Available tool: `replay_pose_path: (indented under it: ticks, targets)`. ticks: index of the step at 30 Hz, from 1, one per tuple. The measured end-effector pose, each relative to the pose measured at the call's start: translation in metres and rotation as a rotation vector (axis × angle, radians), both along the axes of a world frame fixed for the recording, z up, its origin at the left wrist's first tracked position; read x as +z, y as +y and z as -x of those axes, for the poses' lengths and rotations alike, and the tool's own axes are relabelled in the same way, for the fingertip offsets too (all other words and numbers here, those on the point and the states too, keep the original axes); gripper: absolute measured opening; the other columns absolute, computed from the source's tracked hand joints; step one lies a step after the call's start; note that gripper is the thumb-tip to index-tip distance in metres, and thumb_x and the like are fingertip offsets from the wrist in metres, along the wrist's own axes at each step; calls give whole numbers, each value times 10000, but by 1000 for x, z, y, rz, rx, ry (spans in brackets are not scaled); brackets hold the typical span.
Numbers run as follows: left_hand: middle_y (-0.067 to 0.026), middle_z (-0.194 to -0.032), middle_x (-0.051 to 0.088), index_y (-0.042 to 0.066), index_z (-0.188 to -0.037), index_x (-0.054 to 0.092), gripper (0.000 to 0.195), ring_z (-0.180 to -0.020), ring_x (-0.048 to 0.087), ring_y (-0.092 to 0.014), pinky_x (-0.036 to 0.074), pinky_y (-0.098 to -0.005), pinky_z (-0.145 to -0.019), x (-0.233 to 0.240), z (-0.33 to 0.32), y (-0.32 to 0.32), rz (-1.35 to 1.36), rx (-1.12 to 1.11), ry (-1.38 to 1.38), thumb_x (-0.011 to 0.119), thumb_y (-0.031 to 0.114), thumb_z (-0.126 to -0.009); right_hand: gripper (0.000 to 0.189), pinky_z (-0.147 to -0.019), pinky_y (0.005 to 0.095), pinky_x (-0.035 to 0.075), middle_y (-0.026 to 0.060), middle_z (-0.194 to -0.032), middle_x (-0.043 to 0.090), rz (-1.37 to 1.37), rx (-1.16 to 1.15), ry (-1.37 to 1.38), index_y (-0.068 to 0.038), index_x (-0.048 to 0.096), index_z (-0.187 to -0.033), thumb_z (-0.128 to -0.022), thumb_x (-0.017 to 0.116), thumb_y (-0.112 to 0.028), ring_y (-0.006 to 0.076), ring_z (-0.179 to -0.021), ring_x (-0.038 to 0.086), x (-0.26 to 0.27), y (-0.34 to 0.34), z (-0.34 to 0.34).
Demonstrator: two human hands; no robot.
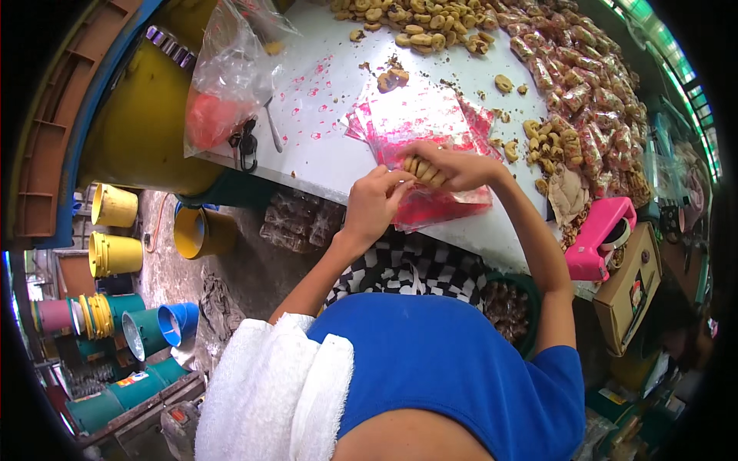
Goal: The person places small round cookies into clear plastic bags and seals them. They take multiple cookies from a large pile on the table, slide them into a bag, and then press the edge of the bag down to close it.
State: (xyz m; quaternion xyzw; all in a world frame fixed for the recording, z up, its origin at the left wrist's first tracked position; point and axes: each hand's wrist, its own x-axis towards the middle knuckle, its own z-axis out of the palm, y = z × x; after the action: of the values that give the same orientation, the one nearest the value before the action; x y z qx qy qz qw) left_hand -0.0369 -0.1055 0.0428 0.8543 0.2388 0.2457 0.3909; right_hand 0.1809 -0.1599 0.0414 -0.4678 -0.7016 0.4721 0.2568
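A short row of round golden cookies (pixel 425 171) is gripped in my right hand (pixel 455 164), above a stack of printed plastic wrappers (pixel 424 118). My left hand (pixel 373 199) is at the near end of that row, its thumb and forefinger drawn together. Whether a wrapper edge is pinched between them is too small to tell. The wrappers are clear with red-pink print and fan out over the white tabletop (pixel 311 124). More of them (pixel 429 210) lie below my hands at the table's front edge.
Loose cookies (pixel 426 23) are heaped at the back, wrapped cookie packs (pixel 594 98) at the right. A pink tape dispenser (pixel 599 239) and a cardboard box (pixel 628 288) sit at the right edge. A spoon (pixel 274 127), keys (pixel 247 147) and a plastic bag (pixel 230 86) lie left.
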Motion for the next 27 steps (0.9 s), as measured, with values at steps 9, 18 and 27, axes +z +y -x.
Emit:
replay_pose_path:
  ticks: [9,18,27]
  targets:
    - [-102,-846,723,11,-999,705,165,-770,692,-132,529,-253,-696,3,-15,-14,271,153,-117,641,103,-877,797,-984,335,426,88,-1223,560,24,67,86,-77,491,-1299,-527,628,69,206,-1127,520,0,21,-17]
    - [-116,-780,701,29,-1080,660,209,-713,700,-185,527,-276,-644,-14,-24,-18,97,180,-257,634,88,-881,840,-1008,377,419,123,-1248,543,-64,-8,-101,-118,493,-1323,-522,730,-23,284,-1151,525,-6,15,-24]
    - [-158,-1417,430,35,-1338,461,467,-1338,389,-288,265,-453,-1122,-35,-15,-13,-501,-218,32,541,30,-878,894,-1098,586,232,14,-1493,361,-130,52,-206,-229,518,-1314,-481,821,-116,309,-1373,288,-14,31,-37]
